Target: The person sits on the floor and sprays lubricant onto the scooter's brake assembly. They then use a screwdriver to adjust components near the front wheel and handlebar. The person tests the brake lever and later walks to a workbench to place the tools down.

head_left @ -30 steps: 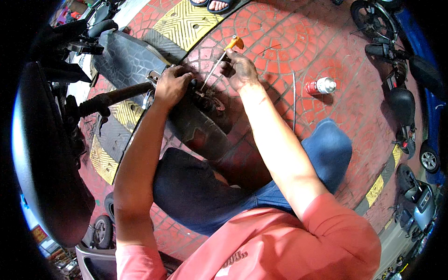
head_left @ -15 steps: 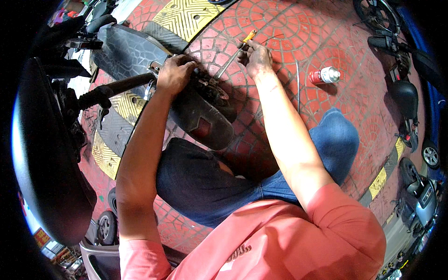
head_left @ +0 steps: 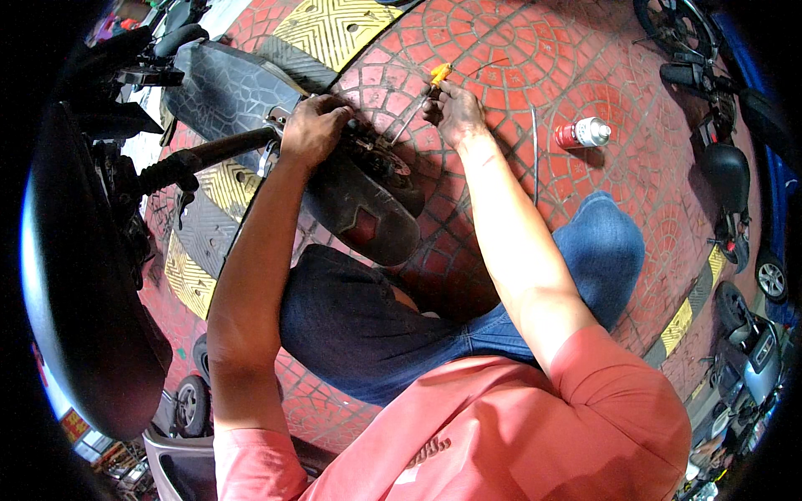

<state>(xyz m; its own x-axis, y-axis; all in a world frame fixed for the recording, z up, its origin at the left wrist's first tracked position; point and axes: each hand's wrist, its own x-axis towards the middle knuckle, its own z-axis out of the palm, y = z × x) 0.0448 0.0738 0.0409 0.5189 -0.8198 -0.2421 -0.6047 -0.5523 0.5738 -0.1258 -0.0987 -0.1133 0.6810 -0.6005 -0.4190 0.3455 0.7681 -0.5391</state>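
A kick scooter with a dark patterned deck (head_left: 230, 88) lies ahead of me on the left, its black rear mudguard (head_left: 363, 221) toward my knees. My left hand (head_left: 314, 131) grips the scooter's frame just behind the deck, its fingers curled over and partly hidden. In my right hand (head_left: 458, 115), a screwdriver with a yellow handle (head_left: 440, 73) is held between thumb and fingers. Its thin metal shaft slants down to the mechanism (head_left: 388, 159) beside the rear wheel. Whether the tip touches a part there is too small to tell.
Right of my right forearm stand a red and white spray can (head_left: 582, 133) and a thin metal rod (head_left: 535, 150) on red paving. A black padded seat (head_left: 92, 292) looms at the left. Yellow and black ramps (head_left: 330, 33) run behind the scooter. Parked two-wheelers (head_left: 723, 179) line the right.
The screwdriver's yellow handle has turned and shifted slightly left and down in my right fingers. My right hand has moved a little left. The left hand stays on the scooter.
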